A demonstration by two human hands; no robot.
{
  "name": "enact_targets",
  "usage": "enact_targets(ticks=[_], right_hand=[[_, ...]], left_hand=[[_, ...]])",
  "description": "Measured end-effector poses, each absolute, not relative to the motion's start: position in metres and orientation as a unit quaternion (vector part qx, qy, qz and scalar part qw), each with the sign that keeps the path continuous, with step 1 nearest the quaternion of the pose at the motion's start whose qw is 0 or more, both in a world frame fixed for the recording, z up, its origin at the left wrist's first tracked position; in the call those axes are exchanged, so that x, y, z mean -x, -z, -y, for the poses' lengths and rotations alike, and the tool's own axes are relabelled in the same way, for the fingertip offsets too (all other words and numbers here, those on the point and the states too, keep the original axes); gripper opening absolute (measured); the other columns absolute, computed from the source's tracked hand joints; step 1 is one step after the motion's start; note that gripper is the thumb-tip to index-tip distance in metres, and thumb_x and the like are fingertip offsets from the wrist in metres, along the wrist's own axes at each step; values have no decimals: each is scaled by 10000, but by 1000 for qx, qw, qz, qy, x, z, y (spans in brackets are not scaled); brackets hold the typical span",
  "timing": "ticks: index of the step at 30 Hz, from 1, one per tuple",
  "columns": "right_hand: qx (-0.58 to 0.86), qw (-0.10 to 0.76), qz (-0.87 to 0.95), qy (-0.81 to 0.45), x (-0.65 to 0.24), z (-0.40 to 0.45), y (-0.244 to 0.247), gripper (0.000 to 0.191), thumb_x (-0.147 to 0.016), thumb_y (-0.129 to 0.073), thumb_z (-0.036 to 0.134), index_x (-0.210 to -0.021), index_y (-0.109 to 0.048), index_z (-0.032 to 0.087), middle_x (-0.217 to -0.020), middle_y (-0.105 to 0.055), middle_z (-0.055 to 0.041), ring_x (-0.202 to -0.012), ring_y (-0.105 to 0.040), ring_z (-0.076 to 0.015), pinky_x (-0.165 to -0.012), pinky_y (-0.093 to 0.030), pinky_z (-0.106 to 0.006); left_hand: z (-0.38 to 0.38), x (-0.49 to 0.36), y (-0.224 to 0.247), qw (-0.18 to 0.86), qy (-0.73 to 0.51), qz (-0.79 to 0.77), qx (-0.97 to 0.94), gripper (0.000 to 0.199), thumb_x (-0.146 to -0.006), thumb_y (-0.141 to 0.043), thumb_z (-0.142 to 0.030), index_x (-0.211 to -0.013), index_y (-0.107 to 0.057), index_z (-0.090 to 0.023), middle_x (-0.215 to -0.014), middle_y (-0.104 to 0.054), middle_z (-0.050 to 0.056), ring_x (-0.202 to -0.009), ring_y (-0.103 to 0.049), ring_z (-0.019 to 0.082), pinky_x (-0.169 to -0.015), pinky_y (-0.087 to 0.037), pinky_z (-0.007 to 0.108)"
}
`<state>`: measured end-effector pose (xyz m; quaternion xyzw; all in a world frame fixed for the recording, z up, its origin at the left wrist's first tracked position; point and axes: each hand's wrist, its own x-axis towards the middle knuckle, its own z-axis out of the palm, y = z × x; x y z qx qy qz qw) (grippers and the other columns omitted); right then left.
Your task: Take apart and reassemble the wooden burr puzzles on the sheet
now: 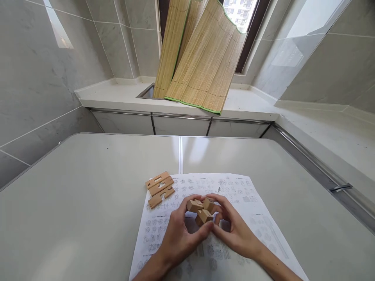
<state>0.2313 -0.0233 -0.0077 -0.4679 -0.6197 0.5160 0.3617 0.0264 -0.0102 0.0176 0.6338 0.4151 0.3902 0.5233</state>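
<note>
Between my two hands I hold a wooden burr puzzle (pixel 202 210), a cluster of light-brown blocks crossing one another. My left hand (pixel 183 232) curls round its left side, the thumb under the front and the fingers behind. On the other side my right hand (pixel 233 228) grips it, with thumb and fingers bent close to its right edge. Some of the blocks are hidden by my fingers. Both hands are above a large printed sheet (pixel 158 238) with rows of small drawings. Flat notched wooden pieces (pixel 159 182) lie side by side at the sheet's upper left corner.
The sheet lies on a pale table (pixel 88 203) with a seam down its middle. Behind stands a white counter (pixel 117 93) with a sink edge (pixel 145 92) and a bamboo mat (pixel 205 62) hanging by the window. Tiled walls flank both sides.
</note>
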Motion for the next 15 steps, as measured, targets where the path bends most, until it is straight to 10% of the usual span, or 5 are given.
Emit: enact_targets(ticks=[3, 7, 10, 15], right_hand=[[462, 368, 630, -503, -225, 29, 11, 817, -880, -775, 224, -1546, -329, 382, -1205, -662, -59, -770, -679, -181, -656, -609, -311], [441, 431, 688, -384, -220, 30, 16, 640, -883, -698, 139, -1437, -489, 382, -1376, -556, -95, -1065, -666, -252, -639, -604, -291], [450, 432, 712, -322, -222, 27, 17, 558, -892, -694, 152, -1385, -530, 356, -1288, -603, -85, -933, -670, -233, -608, -593, -304], [485, 371, 733, -301, -229, 19, 14, 618, -888, -759, 257, -1440, -485, 310, -1323, -654, -102, -1146, -669, -306, -936, -619, -462]], left_hand=[[10, -27, -18, 533, -397, -429, -612, 432, -924, -730, -343, -1325, -588, -271, -1248, -745, 45, -1152, -713, 256, -1029, -549, 377], [12, -29, -19, 540, -391, -410, -622, 475, -896, -768, -327, -1336, -598, -273, -1306, -728, 53, -1216, -688, 274, -1062, -537, 388], [10, -27, -19, 549, -399, -408, -610, 463, -913, -764, -382, -1332, -605, -267, -1362, -706, 73, -1259, -673, 290, -1100, -519, 415], [5, -23, -18, 543, -423, -440, -577, 454, -952, -716, -409, -1361, -586, -261, -1454, -654, 109, -1305, -651, 312, -1126, -501, 459]])
